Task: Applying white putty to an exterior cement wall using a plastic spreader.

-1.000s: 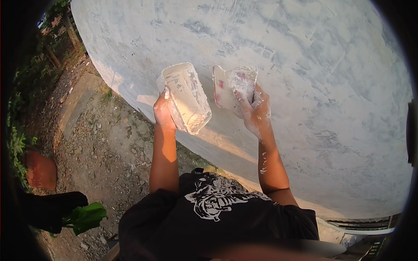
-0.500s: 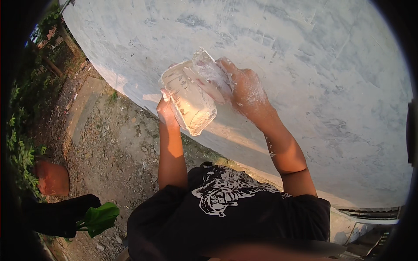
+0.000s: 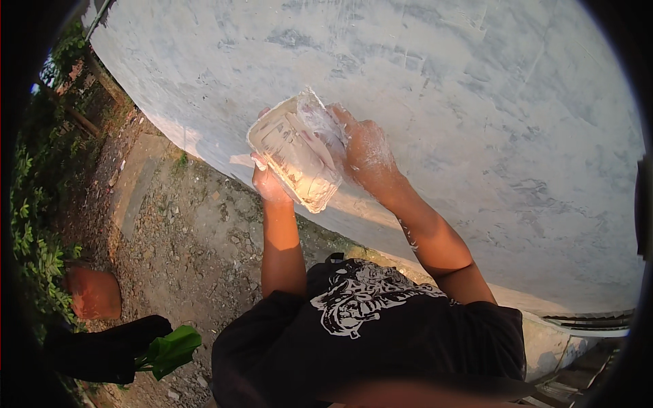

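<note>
Grey-white plastered wall [image 3: 476,136] is filling the view from 11 o'clock to 4 o'clock, while stony ground [image 3: 183,231] is occupying the 7-to-10 o'clock side. Below, the wearer's printed black shirt [image 3: 367,340] is spreading across 6 o'clock. Green foliage [image 3: 37,231] is lining 9 o'clock; a reddish block-like object [image 3: 94,294], a black object [image 3: 109,348] and a broad leaf [image 3: 173,351] are standing toward 8 o'clock. Just off centre toward 11 o'clock, a smeared cream tub [image 3: 313,187] is facing its mouth toward the camera, its long axis running from 11 to 5 o'clock. Its left support, the left hand [image 3: 272,183], is clasping it from 7 o'clock, thumb bent over the rim. From 3 o'clock, the right hand [image 3: 369,153] is pinching a flat, paste-coated scraper [image 3: 320,119], fingertips partly hidden; this scraper is reaching into the tub and covering its 1-to-3 o'clock rim.
</note>
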`<act>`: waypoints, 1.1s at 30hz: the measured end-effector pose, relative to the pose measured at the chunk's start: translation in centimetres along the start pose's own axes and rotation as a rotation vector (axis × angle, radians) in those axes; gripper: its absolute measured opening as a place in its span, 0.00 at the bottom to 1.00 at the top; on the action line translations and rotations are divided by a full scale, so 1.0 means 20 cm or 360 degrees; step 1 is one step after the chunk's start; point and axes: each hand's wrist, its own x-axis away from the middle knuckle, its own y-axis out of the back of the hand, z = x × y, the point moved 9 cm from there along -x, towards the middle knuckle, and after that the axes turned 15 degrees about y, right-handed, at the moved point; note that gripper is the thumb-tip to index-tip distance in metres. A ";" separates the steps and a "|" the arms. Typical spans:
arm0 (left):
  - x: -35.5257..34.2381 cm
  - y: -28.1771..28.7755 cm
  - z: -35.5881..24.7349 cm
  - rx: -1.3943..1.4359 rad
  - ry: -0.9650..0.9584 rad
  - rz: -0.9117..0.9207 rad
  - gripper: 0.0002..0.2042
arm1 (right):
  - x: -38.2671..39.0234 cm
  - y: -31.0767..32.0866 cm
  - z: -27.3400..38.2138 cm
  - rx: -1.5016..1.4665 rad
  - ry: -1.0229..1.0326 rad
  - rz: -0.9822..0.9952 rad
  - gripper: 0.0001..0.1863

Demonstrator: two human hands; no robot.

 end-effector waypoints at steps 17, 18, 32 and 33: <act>0.00 -0.12 0.05 -0.0139 0.0004 0.0053 0.42 | 0.09 -0.05 -0.20 -0.0847 -0.0289 -0.0211 0.23; 0.00 -0.13 0.06 -0.0135 0.0025 0.0056 0.41 | 0.09 -0.04 -0.20 -0.1114 -0.0331 -0.0279 0.22; -0.06 -0.41 0.05 0.0529 0.0143 0.0639 0.33 | 0.17 0.25 -0.20 -0.2047 -0.0455 -0.0934 0.29; -0.05 -0.33 0.06 0.0221 0.0094 0.0163 0.32 | 0.16 0.27 -0.21 -0.2032 -0.0426 -0.0935 0.29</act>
